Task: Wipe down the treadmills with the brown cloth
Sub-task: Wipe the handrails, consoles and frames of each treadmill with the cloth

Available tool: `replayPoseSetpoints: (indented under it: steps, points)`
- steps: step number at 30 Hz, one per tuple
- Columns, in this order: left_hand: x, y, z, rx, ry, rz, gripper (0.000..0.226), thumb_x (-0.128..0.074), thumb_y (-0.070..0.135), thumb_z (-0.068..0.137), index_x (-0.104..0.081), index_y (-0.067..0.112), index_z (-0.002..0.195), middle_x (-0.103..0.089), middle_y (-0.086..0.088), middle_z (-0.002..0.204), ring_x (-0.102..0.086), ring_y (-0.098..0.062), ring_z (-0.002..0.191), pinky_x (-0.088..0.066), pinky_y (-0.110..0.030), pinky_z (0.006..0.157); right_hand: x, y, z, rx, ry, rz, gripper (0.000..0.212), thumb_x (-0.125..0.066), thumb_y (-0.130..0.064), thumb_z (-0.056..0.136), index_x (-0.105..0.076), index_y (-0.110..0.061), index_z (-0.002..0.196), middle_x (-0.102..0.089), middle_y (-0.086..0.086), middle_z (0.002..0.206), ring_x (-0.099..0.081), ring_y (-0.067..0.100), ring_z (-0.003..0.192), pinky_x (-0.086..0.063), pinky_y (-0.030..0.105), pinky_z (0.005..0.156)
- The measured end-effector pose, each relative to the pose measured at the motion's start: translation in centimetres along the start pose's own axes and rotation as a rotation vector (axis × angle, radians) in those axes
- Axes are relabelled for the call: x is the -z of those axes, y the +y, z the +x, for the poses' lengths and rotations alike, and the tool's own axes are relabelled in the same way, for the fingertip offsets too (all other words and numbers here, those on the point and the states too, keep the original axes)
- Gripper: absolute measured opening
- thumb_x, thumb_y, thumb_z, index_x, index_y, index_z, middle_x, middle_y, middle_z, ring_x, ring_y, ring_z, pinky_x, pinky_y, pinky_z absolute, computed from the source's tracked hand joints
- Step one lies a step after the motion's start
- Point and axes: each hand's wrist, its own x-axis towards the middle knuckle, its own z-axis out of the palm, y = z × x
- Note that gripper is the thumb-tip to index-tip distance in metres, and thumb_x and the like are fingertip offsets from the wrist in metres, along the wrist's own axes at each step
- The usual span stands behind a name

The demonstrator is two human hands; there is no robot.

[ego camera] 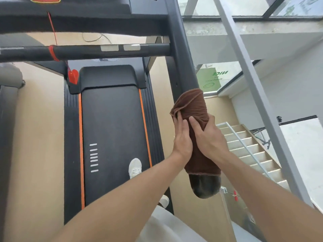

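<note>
The brown cloth (195, 109) is wrapped around the right handrail (183, 67) of a black treadmill, near the rail's rounded end (204, 187). My left hand (181, 138) grips the cloth from the left side, fingers curled over it. From the right, my right hand (209, 137) clasps the cloth, its fingers across the top. Both hands squeeze the cloth around the rail. The treadmill's belt (113, 128) with orange side stripes lies below, and my white shoe (135, 167) stands on it.
A black crossbar (87, 51) and the console underside (78, 23) span the top. A red safety clip (73, 76) hangs on a cord. Another machine (8, 119) stands at the left. A glass railing and a staircase (253, 149) lie to the right.
</note>
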Motion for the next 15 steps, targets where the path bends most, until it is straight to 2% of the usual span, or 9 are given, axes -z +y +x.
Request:
replayPoseSetpoints:
  steps: [2,4,6,9,12,15]
  points:
    - [-0.3,1.8,3.7,-0.031,0.041,-0.004,0.053,-0.019,0.047,0.110,-0.004,0.040,0.161,-0.005,0.012,0.171,-0.008,-0.008,0.157,-0.006,-0.039,0.129,0.0,-2.4,3.4,0.065,0.050,0.043,0.059,-0.042,-0.068,0.096,-0.037,-0.029,0.140,-0.065,-0.002,0.116,-0.063,0.028,0.107,-0.045,0.040,0.083]
    - [-0.2,3.9,7.9,-0.052,0.078,-0.028,0.055,-0.019,0.049,0.110,-0.005,0.038,0.162,-0.008,0.007,0.172,-0.009,-0.012,0.158,-0.007,-0.041,0.129,0.0,-5.1,7.4,0.152,0.081,0.018,0.066,-0.041,-0.065,0.097,-0.026,-0.032,0.153,-0.061,0.000,0.133,-0.060,0.028,0.118,-0.047,0.043,0.094]
    - [0.1,6.2,12.2,-0.044,0.103,-0.038,0.064,-0.021,0.061,0.103,-0.006,0.041,0.161,-0.016,0.003,0.171,-0.017,-0.019,0.157,-0.014,-0.046,0.128,0.2,-7.9,11.6,0.228,0.081,-0.017,0.074,-0.040,-0.061,0.100,-0.010,-0.034,0.161,-0.048,0.002,0.151,-0.053,0.028,0.130,-0.041,0.044,0.107]
    - [0.4,9.3,17.4,0.000,0.142,-0.113,0.082,-0.027,0.073,0.085,-0.015,0.043,0.161,-0.028,0.003,0.167,-0.027,-0.019,0.153,-0.021,-0.045,0.127,0.9,-11.6,17.6,0.301,0.027,-0.004,0.073,-0.041,-0.052,0.103,-0.002,-0.035,0.163,-0.029,0.000,0.164,-0.039,0.025,0.144,-0.032,0.043,0.116]
    - [0.6,11.1,20.0,0.072,0.249,-0.252,0.072,-0.035,0.052,0.089,-0.037,0.029,0.158,-0.051,0.000,0.153,-0.047,-0.020,0.140,-0.034,-0.042,0.121,1.3,-13.8,21.6,0.435,-0.032,-0.025,0.069,-0.039,-0.045,0.106,-0.001,-0.036,0.163,0.000,-0.005,0.171,-0.009,0.015,0.156,-0.013,0.042,0.126]
    - [0.7,11.3,21.5,0.133,0.320,-0.299,0.048,-0.037,0.026,0.103,-0.054,0.016,0.146,-0.060,-0.006,0.139,-0.054,-0.023,0.127,-0.040,-0.042,0.115,1.5,-15.0,23.6,0.537,-0.023,-0.079,0.066,-0.044,-0.037,0.106,-0.011,-0.034,0.163,0.007,-0.008,0.171,-0.002,0.013,0.157,-0.007,0.032,0.124]
